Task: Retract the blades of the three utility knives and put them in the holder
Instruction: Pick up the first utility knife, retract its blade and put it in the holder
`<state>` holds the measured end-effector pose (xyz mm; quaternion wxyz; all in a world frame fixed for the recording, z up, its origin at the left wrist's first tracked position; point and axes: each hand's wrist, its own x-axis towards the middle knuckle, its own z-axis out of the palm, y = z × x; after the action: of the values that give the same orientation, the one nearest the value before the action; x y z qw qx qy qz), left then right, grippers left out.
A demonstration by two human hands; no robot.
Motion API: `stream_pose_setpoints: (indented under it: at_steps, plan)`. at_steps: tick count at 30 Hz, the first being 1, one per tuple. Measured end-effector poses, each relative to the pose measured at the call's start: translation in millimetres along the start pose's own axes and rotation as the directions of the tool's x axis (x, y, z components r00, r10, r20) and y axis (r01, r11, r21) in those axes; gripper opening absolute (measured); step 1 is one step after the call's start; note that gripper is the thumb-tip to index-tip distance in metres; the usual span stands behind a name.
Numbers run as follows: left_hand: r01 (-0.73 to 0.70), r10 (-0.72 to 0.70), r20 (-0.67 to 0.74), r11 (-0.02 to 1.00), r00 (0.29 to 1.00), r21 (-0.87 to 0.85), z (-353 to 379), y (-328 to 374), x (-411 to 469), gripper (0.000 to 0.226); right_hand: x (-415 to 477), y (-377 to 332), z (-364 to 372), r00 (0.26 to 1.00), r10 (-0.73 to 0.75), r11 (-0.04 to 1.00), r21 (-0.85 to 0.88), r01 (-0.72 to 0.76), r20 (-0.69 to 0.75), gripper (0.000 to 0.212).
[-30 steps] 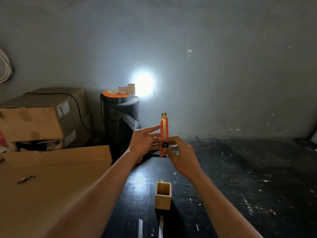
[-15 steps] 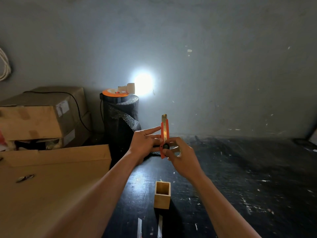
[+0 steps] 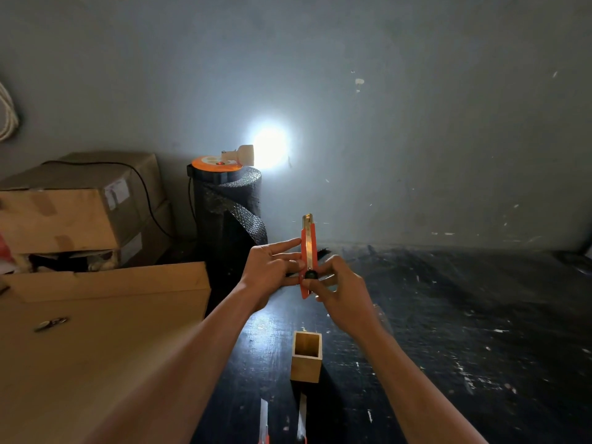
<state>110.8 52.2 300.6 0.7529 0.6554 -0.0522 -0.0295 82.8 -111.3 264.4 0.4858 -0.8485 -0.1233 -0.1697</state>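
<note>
I hold an orange utility knife (image 3: 308, 248) upright in front of me, its metal tip pointing up. My left hand (image 3: 272, 270) grips its left side with the fingers stretched out. My right hand (image 3: 339, 290) pinches its lower part, thumb on the black slider knob. Below the hands a small open wooden holder (image 3: 306, 366) stands on the dark table, nothing visible inside it. Two more utility knives lie at the bottom edge with blades out, one on the left (image 3: 263, 421) and one on the right (image 3: 301, 418).
A large flat cardboard sheet (image 3: 96, 347) covers the left of the table, with stacked cardboard boxes (image 3: 73, 213) behind it. A black roll (image 3: 229, 219) with an orange reel and a lit lamp (image 3: 246, 153) stands at the wall. The dark table (image 3: 464, 315) stretches right.
The hands and the knife have stayed almost in place. The short length of blade showing above the orange body looks about the same.
</note>
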Motion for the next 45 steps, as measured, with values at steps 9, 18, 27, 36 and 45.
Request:
stream_pose_setpoints:
  at_steps: [9,18,27,36,45]
  plan:
    - [-0.013,0.014,-0.017,0.999,1.0,0.039,-5.9,-12.2,14.2,0.045,4.4,5.0,3.3,0.998,-0.054,0.998,0.028,0.053,0.033,0.028]
    - [0.013,-0.013,0.002,1.0,1.0,0.011,-11.7,-26.6,26.2,0.048,17.7,26.1,13.0,0.998,0.032,0.997,0.075,-0.036,0.053,0.027]
    - [0.062,-0.065,0.043,0.995,0.997,0.074,-8.4,-76.4,24.7,0.044,52.5,56.6,15.2,0.991,0.132,0.986,0.107,-0.13,-0.012,0.038]
    - [0.209,-0.193,-0.081,0.86,0.978,0.466,-19.0,-163.6,44.1,0.056,52.5,125.1,40.6,0.968,0.248,0.964,0.086,-0.25,0.029,0.016]
    - [0.352,-0.347,-0.133,0.711,0.929,0.609,-6.9,-234.8,48.1,0.089,41.7,186.0,74.8,0.937,0.347,0.935,-0.095,-0.342,0.047,0.012]
